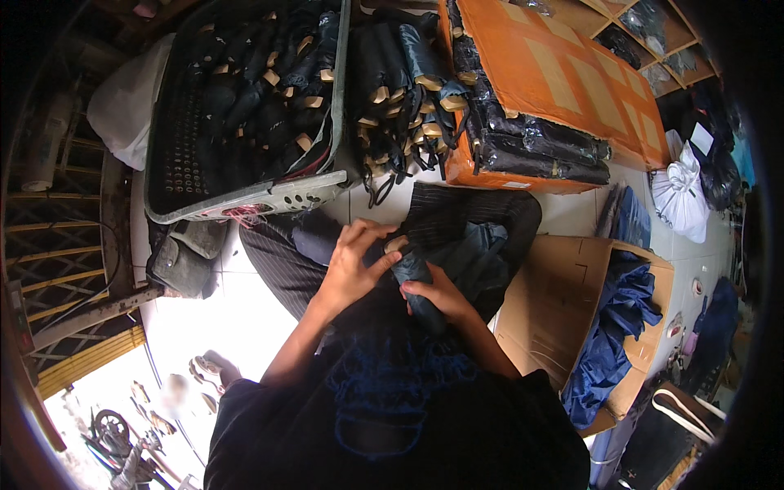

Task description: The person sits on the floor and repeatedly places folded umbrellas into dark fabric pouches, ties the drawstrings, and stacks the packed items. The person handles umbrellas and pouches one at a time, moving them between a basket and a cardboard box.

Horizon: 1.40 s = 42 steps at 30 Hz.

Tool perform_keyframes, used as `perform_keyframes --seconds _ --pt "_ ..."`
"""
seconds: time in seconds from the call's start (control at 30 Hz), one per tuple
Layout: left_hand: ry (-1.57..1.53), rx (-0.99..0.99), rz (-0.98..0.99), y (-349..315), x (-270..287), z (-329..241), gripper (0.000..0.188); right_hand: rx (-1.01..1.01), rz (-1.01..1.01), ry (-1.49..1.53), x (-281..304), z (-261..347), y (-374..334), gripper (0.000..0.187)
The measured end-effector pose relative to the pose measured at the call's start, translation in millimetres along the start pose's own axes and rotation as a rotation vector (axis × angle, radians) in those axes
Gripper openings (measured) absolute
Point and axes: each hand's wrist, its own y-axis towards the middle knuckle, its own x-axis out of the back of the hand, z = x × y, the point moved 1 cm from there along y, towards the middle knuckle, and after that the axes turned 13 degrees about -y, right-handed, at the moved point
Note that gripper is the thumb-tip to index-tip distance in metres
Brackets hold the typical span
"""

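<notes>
A dark folding umbrella (419, 284), furled, is held in front of my torso with its pale wooden handle end (395, 245) pointing up and away from me. My right hand (439, 292) wraps round its cloth body, thumb across the near side. At the handle end, my left hand (357, 263) has its thumb against the umbrella and its fingers curled over the top; some of their tips are hidden. Dark, loose cloth (478, 249) lies over my crossed right leg, just beyond the right hand.
Ahead on the left stands a grey plastic crate (273, 194) full of similar umbrellas. More umbrellas (400, 73) with wrist loops lie beside it. An orange carton (563, 61) holds plastic-wrapped bundles. To my right is a brown cardboard box (555, 286) with blue cloth (608, 335).
</notes>
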Motion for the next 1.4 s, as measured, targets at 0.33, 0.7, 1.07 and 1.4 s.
perform_keyframes --seconds 0.33,0.7,1.07,1.4 --pt "-0.447 0.193 0.07 -3.5 4.5 22.0 0.007 0.231 -0.311 -0.638 -4.0 7.5 -1.9 0.062" --pt "0.115 0.185 0.367 10.9 15.0 -5.1 0.015 0.205 -0.447 -1.252 -9.4 24.3 -8.7 0.069" --pt "-0.904 0.295 -0.102 25.5 17.0 28.2 0.02 0.205 -0.303 -1.123 11.2 58.9 14.7 0.068" --pt "-1.037 0.457 -0.019 -8.0 -8.0 27.9 0.028 0.946 -0.875 -0.806 67.8 247.1 119.1 0.053"
